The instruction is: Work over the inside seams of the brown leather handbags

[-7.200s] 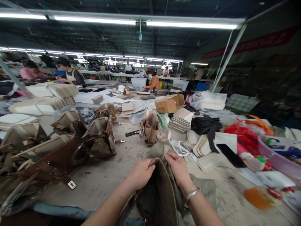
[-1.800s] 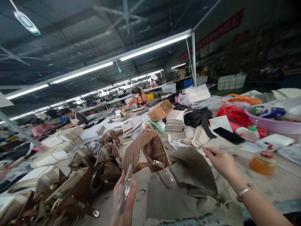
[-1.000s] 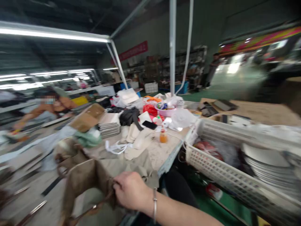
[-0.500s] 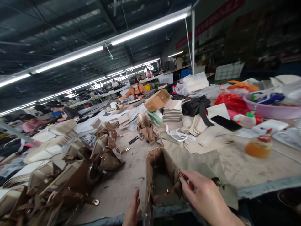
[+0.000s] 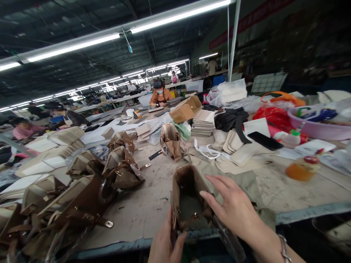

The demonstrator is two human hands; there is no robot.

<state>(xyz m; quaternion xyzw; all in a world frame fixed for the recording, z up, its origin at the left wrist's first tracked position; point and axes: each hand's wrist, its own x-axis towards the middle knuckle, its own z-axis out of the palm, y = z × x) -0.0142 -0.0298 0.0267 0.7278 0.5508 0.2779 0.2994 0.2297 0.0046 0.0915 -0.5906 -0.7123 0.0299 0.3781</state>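
Observation:
An open-topped brown handbag (image 5: 179,197) stands at the table's front edge, its dark lining and small metal studs showing. At its near left corner is my left hand (image 5: 166,239), fingers along the outer side and thumb round the front, gripping it. My right hand (image 5: 233,204) is open at the right rim, fingers spread and the thumb tip over the opening. A wrapped handle hangs below my right hand. Olive-grey sheet material (image 5: 246,186) lies under and beyond that hand. Another brown handbag (image 5: 172,142) stands farther back.
Several brown handbags (image 5: 82,204) crowd the left side. Pale panels (image 5: 203,124) are stacked behind, beside a cardboard box (image 5: 186,109). A phone (image 5: 264,140), an orange glue bottle (image 5: 301,168) and a lilac basin (image 5: 323,126) are on the right. A co-worker (image 5: 160,93) sits across the table.
My right hand has released the handbag's right rim and spread its fingers. My left hand has come up against the handbag's left side. The view has shifted slightly.

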